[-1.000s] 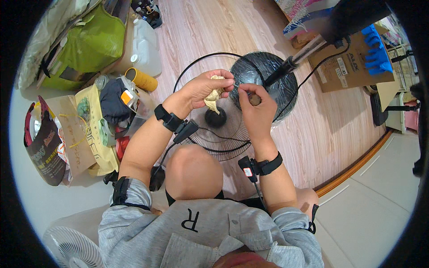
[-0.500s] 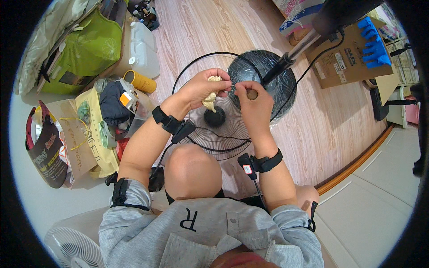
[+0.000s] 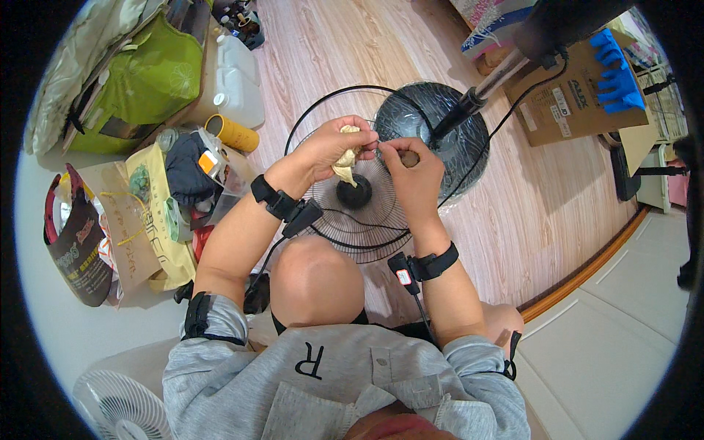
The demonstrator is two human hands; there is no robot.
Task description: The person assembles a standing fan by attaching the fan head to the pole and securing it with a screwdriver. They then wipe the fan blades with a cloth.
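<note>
My left hand (image 3: 323,150) is closed around a crumpled pale yellow cloth or wrapper (image 3: 345,165), whose loose end hangs down. My right hand (image 3: 418,172) is curled, with a small round brown thing (image 3: 409,158) showing inside its fingers. Thumb and fingertips of both hands meet closely; anything thin pinched between them is too small to make out. Beneath the hands lies a round wire fan grille (image 3: 378,231) with a black hub (image 3: 353,192). A black ring (image 3: 323,99) arches behind them.
A plastic-wrapped round black base (image 3: 462,165) with a pole (image 3: 469,103) stands to the right. A cardboard box (image 3: 579,95) is beyond it. Bags (image 3: 147,220), a yellow canister (image 3: 238,136) and a white jug (image 3: 238,95) line the left. A black cable (image 3: 506,117) hangs beside the pole.
My right hand has shifted slightly left, and its fingers cover more of the brown thing. The left hand has hardly moved, still gripping the yellow piece.
</note>
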